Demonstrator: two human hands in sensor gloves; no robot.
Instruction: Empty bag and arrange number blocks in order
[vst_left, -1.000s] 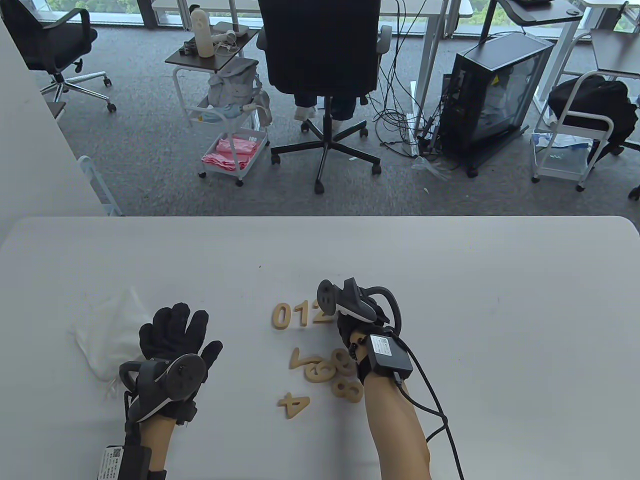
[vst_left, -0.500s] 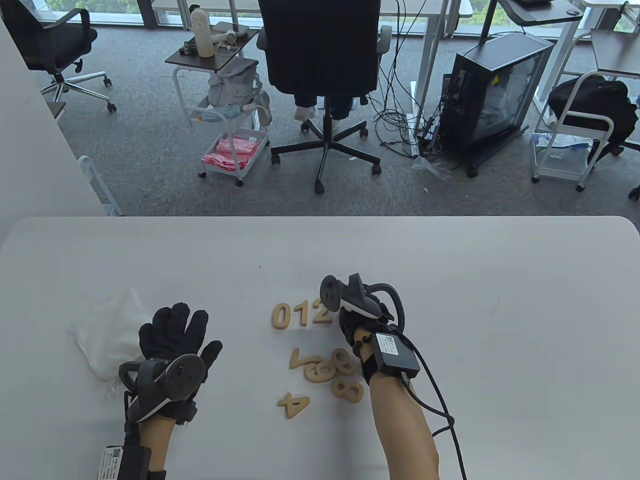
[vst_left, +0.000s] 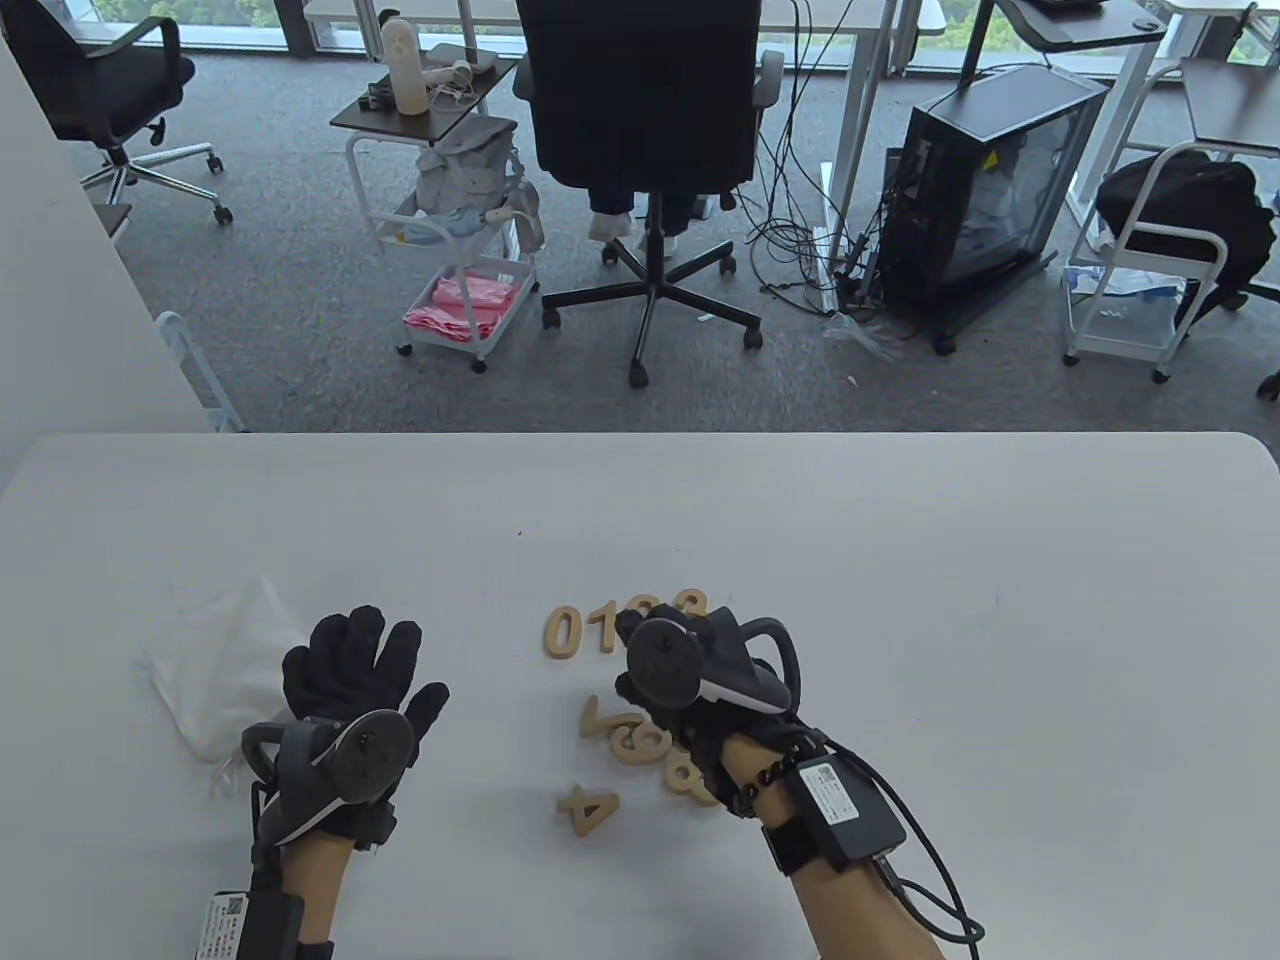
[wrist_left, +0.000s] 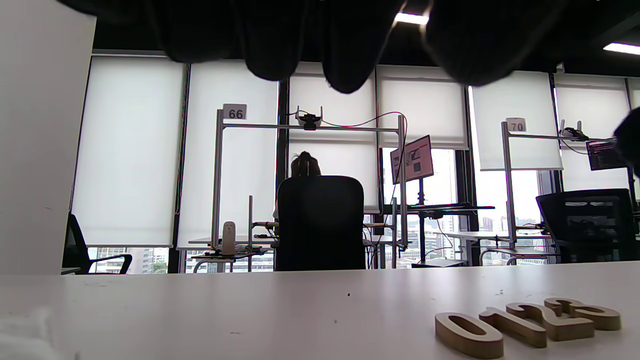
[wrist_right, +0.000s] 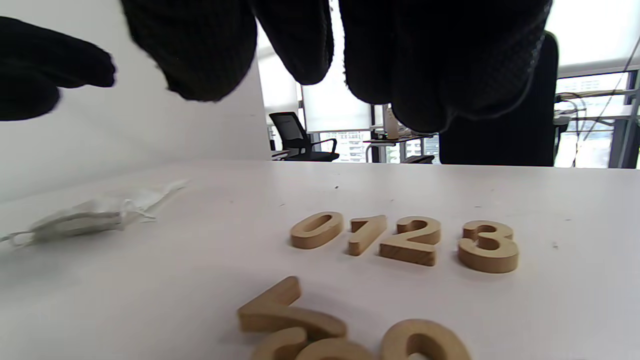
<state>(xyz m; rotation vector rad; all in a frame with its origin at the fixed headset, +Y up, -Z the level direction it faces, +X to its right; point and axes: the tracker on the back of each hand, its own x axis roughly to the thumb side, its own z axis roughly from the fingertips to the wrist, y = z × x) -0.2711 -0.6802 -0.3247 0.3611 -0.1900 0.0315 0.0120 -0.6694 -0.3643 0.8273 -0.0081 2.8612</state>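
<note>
Looking about a third done: bag (vst_left: 215, 668) lies emptied at the table's left, and 0 (wrist_right: 317, 229), 1 (wrist_right: 366, 233), 2 (wrist_right: 412, 239), 3 (wrist_right: 488, 246) sit in a row. The 4 (vst_left: 590, 808) and a heap (vst_left: 640, 740) nearby remain unsorted. Left hand (vst_left: 350, 680) rests flat, fingers spread; right hand (vst_left: 690, 690) hangs relaxed, holding nothing. Background signs read 66 and 70.

Grey carpet (vst_left: 300, 290) lies beyond the white tabletop (vst_left: 900, 560); a black office chair (vst_left: 640, 150) stands opposite, a white trolley (vst_left: 460, 290) to its left, a black computer case (vst_left: 985, 190) to its right; drawn blinds (wrist_left: 130, 145) glow bright.
</note>
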